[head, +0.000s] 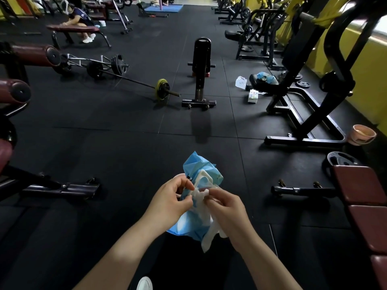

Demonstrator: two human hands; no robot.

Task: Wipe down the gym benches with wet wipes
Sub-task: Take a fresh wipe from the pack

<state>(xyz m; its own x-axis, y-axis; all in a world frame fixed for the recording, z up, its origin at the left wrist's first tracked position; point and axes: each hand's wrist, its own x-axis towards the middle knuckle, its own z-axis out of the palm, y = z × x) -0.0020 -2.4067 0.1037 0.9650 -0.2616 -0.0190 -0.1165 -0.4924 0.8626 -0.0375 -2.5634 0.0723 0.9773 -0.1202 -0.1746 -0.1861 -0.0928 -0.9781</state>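
**Pulling a wet wipe from the pack**

The white rubber toe of a shoe (144, 283) shows at the bottom edge, on the black rubber-tiled floor (125, 143). Above it, the left hand (169, 197) curls its fingers around the crinkled blue plastic wet-wipe pack (199, 170), thumb and forefinger pinched at the opening beside the raised white lid flap. The right hand (225, 203) pinches the white wet wipe (206, 225), which hangs down from the opening in front of the pack. On the left stands a maroon padded surface on a black steel frame (58, 188); on the far right a maroon padded flat bench (366, 208) runs along the edge. Farther off, a barbell with a yellow plate (162, 88) lies on the floor.
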